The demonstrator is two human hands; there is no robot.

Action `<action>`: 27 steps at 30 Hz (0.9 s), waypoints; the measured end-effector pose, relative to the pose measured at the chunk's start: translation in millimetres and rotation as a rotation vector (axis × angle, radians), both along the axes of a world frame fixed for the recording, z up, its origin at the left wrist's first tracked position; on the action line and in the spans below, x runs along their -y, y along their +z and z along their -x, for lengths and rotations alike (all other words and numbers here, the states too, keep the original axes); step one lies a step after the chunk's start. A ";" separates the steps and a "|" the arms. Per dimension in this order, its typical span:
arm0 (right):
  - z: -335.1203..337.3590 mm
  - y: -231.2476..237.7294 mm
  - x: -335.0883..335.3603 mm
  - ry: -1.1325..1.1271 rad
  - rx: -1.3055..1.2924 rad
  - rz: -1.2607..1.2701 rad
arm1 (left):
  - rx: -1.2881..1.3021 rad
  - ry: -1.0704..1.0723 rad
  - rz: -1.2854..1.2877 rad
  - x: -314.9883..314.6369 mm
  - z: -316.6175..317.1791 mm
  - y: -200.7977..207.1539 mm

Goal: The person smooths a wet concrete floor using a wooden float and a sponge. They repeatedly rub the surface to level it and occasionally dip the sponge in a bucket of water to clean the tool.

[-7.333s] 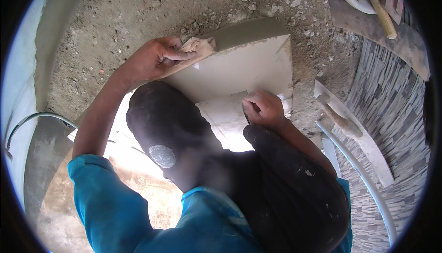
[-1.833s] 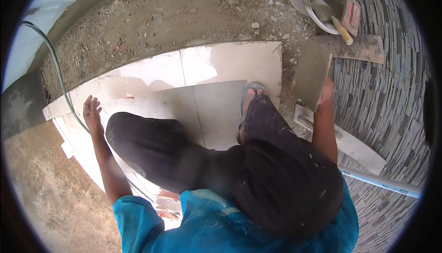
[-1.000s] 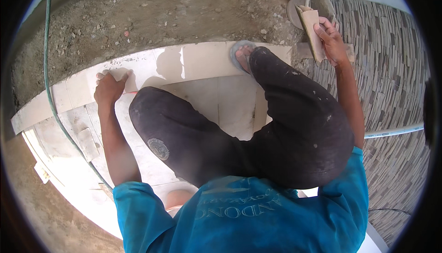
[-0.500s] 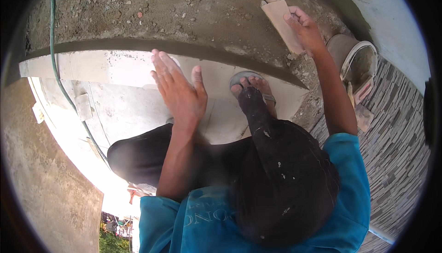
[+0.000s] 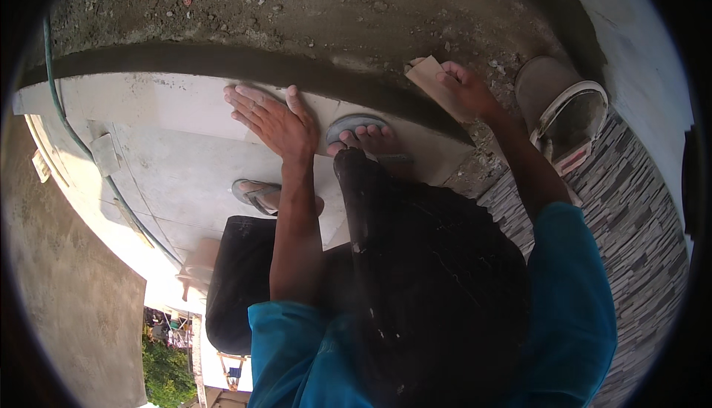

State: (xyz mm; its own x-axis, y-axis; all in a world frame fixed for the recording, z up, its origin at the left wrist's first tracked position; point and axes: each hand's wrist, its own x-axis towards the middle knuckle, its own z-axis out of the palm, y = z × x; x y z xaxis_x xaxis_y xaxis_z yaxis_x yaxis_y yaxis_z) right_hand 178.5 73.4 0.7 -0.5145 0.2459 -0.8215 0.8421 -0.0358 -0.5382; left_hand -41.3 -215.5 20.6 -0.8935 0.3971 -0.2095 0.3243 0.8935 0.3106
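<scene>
My left hand (image 5: 273, 120) lies with its fingers stretched out over the pale tile strip (image 5: 185, 104) along the step's edge, seemingly flat against it. Farther right, my right hand (image 5: 469, 93) pinches a folded tan sheet (image 5: 430, 80), which looks like stiff paper or card. That sheet is held above the dark end of the cement edge, near the rough ground. Just right of my left hand, my foot in a grey sandal (image 5: 357, 124) stands on the tiles. The other sandalled foot (image 5: 256, 194) shows behind my left wrist.
A cement-stained bucket (image 5: 547, 93) lies tipped beyond my right forearm, beside grey stone-patterned tiles (image 5: 630, 208). A green hose (image 5: 63, 119) crosses the step at left. Rough soil with pebbles (image 5: 297, 15) stretches along the far side. A small pale square piece (image 5: 105, 154) lies near the hose.
My left hand has come down onto the tile strip, fingers swung leftward. The right hand still holds the folded sheet, now lower in view. My view and legs have shifted, exposing the other foot.
</scene>
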 end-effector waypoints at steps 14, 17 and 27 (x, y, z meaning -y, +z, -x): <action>141.1 -47.1 105.2 0.157 -0.393 0.178 | 0.016 0.588 0.056 189.9 164.3 40.7; 105.2 -60.9 94.8 0.166 -0.279 0.055 | 0.144 0.528 0.091 241.1 168.4 123.2; 148.9 -41.0 113.5 0.139 -0.470 0.097 | 0.301 0.776 0.302 389.1 89.7 291.4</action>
State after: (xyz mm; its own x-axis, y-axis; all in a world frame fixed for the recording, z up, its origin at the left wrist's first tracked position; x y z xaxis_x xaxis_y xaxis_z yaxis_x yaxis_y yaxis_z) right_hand 29.7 -40.1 -40.3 -0.8572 0.0827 -0.5083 0.5094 -0.0090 -0.8605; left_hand -131.0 -604.6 311.9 -0.7782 -0.4090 -0.4766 -0.4653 0.8851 0.0001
